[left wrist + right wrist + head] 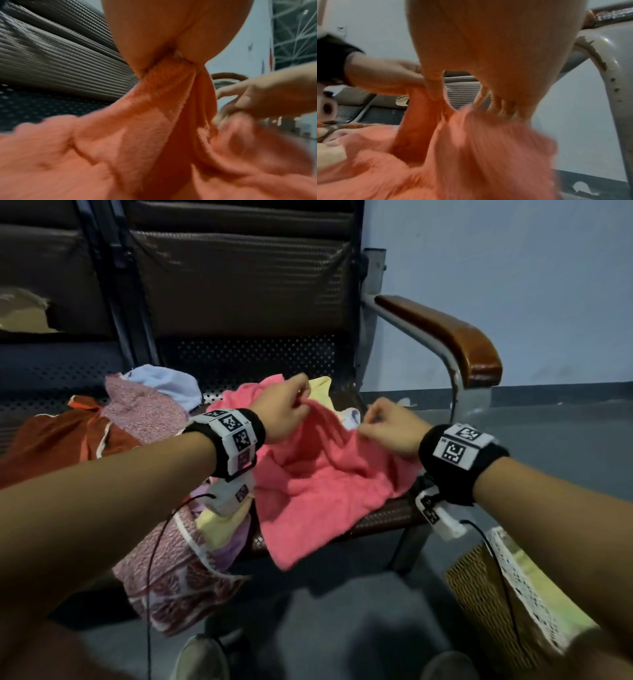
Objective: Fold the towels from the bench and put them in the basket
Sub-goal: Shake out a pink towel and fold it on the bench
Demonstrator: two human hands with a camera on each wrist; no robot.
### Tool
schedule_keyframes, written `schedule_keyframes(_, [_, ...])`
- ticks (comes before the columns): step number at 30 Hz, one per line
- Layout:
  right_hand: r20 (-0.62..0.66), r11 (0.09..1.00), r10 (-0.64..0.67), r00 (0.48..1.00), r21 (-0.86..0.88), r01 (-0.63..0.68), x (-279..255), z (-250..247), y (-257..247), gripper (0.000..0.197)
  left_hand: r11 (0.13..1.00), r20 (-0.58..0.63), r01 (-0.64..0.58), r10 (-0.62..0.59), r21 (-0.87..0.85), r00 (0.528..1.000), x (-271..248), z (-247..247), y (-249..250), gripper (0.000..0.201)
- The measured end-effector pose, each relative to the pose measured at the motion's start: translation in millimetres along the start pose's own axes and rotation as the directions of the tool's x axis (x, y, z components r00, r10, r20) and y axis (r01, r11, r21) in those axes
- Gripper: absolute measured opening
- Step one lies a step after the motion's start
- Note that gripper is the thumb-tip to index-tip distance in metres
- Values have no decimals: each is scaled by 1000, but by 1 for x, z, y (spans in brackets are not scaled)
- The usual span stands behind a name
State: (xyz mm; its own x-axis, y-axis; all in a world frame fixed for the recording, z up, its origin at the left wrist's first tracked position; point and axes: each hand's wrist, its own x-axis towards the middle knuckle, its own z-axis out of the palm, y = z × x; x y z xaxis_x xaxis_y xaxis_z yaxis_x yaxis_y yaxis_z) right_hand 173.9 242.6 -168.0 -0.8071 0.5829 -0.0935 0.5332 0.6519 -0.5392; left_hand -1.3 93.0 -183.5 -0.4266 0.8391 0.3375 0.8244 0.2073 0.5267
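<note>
A pink towel (pixel 322 487) lies crumpled on the bench seat, its front corner hanging over the edge. My left hand (pixel 291 405) pinches its far edge and lifts it; the left wrist view shows the pink towel (pixel 154 121) bunched between thumb and fingers of my left hand (pixel 171 58). A little to the right, my right hand (pixel 383 428) pinches another part of the same edge. Its fingertips (pixel 505 112) dig into the pink towel (pixel 471 155) in the right wrist view. The wicker basket (pixel 479 583) stands on the floor at the lower right, with a lace-edged lining.
Several other cloths are piled on the bench at the left: a patterned pink one (pixel 144 412), a rust-red one (pixel 58 433), a light blue one (pixel 168 381) and a yellow one (pixel 322 392). A wooden armrest (pixel 455 337) bounds the bench on the right. My shoes (pixel 202 659) are below.
</note>
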Motion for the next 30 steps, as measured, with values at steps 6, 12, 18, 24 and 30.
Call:
schedule_keyframes(6, [-87,919,-305,948,234,317,1,8,-29,22,988,9,-150,150,33,989,-1,7,55,19])
schedule_keyframes(12, [-356,898,-183,917,319,303,7,-12,-42,33,927,245,-175,94,332,965,-6,-21,4,45])
schedule_keyframes(18, [-446,918,-2,895,355,179,10,-35,-17,28,876,121,187,-266,445,956,-21,-28,-34,25])
schedule_keyframes(24, [-324,982,-68,944,143,120,6,-20,-19,36,822,-94,538,-560,-186,823,-4,-48,8,29])
schedule_keyframes(30, [-307,938,-246,919,161,306,0,-9,-43,11,508,105,440,-559,-740,822,2,-42,52,28])
